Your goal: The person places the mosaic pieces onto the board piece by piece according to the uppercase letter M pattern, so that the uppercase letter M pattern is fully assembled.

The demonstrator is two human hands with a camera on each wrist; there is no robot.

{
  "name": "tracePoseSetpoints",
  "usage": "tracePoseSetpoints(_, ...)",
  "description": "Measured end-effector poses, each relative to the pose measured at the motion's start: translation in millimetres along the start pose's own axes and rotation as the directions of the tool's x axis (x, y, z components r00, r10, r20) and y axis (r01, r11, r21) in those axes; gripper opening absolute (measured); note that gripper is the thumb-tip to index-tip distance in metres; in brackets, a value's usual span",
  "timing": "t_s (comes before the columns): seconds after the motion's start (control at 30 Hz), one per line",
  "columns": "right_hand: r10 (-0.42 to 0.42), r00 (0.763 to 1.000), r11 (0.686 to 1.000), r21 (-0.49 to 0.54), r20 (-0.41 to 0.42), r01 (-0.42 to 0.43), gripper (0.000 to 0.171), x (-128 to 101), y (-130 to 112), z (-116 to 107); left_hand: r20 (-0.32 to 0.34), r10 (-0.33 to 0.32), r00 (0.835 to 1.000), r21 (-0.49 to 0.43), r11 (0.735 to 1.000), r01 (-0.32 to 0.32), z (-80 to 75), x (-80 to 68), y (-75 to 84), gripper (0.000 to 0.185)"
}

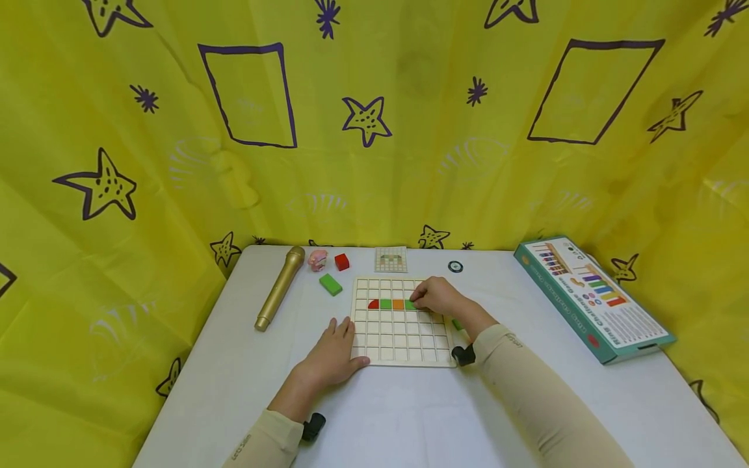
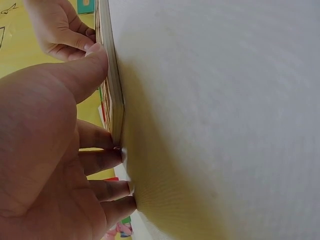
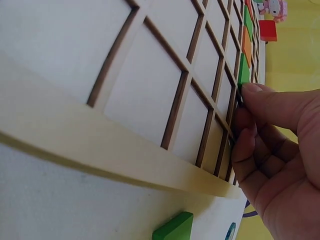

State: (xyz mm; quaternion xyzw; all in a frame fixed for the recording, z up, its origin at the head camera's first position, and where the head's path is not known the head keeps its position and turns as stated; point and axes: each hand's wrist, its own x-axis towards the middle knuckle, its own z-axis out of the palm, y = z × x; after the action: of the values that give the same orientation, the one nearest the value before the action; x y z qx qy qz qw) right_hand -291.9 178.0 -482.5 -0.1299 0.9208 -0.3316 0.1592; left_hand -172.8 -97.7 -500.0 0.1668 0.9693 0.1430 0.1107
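Note:
A wooden grid board point(image 1: 398, 338) lies on the white table. One row of it has a red rounded piece point(image 1: 374, 304), a green tile point(image 1: 385, 304), an orange tile point(image 1: 398, 304) and a second green tile point(image 1: 411, 304). My right hand point(image 1: 439, 298) pinches this second green tile with thumb and fingertips at its right end, as the right wrist view also shows point(image 3: 275, 130). My left hand point(image 1: 332, 354) steadies the board's near left corner, fingers spread along the left edge and thumb at the front edge. In the left wrist view its thumb point(image 2: 87, 70) rests on the board's rim.
Behind the board lie a pattern card point(image 1: 391, 259) and a small round disc point(image 1: 455, 266). To the left are a gold microphone point(image 1: 281, 289), a pink figurine point(image 1: 318, 260), a red block point(image 1: 342, 262) and a green block point(image 1: 330, 284). Another green piece point(image 3: 174, 227) lies beside the board's right edge. A game box point(image 1: 593, 296) lies at right.

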Motion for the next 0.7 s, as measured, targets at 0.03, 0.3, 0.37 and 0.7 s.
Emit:
tracePoseSetpoints(0.03,0.001,1.0,1.0,0.012,0.002,-0.001,0.009,-0.2,0.7,-0.1,0.0,0.0,1.0,0.0,1.0,0.0,-0.2,-0.1,-0.1,0.088)
tracePoseSetpoints(0.3,0.014,1.0,0.994,0.106,0.002,-0.014,0.013,-3.3,7.0,-3.6,0.009,0.004,1.0,0.003,1.0,-0.004,-0.3,-0.7,0.0,0.088)
tracePoseSetpoints(0.37,0.015,1.0,0.994,0.104,0.001,-0.015,0.013,-5.5,8.0,-6.1,0.01,0.004,1.0,0.0,1.0,-0.004,-0.3,-0.4,-0.2,0.088)
tracePoseSetpoints(0.7,0.04,0.999,0.998,0.04,-0.036,-0.039,0.011,-22.9,19.7,-23.1,0.023,0.003,1.0,0.021,1.0,-0.003,-0.6,1.0,-0.3,0.089)
